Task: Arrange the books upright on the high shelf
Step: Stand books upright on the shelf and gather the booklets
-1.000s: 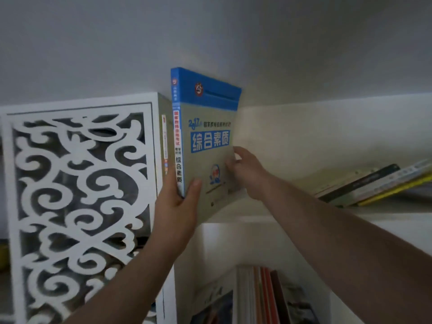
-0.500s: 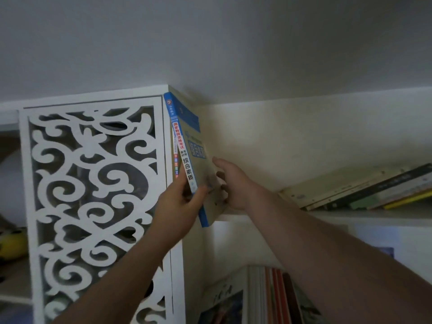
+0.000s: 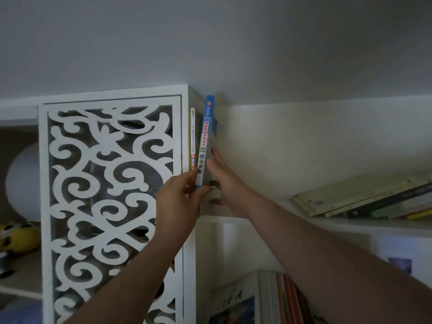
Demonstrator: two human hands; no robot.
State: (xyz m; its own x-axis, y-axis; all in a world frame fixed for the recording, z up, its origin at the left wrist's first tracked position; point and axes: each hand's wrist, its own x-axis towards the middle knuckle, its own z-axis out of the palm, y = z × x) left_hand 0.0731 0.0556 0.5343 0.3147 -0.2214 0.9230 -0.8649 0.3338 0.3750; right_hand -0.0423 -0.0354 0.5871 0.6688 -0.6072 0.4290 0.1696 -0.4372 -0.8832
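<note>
Two hands on the blue-spined book [image 3: 205, 139], nearly upright at the high shelf's [image 3: 268, 218] left end beside a thin white book [image 3: 192, 136]: my left hand [image 3: 177, 202] pinches its lower spine, my right hand [image 3: 224, 183] presses flat-fingered against its cover.

A blue-spined book [image 3: 205, 139] is standing nearly upright beside a thin white book [image 3: 192, 139]; other books [image 3: 364, 198] are lying flat on the shelf [image 3: 292, 220].

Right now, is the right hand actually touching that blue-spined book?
Touching. The head view shows the right hand with straight fingers laid flat against the cover of the blue-spined book, no gap between them.
</note>
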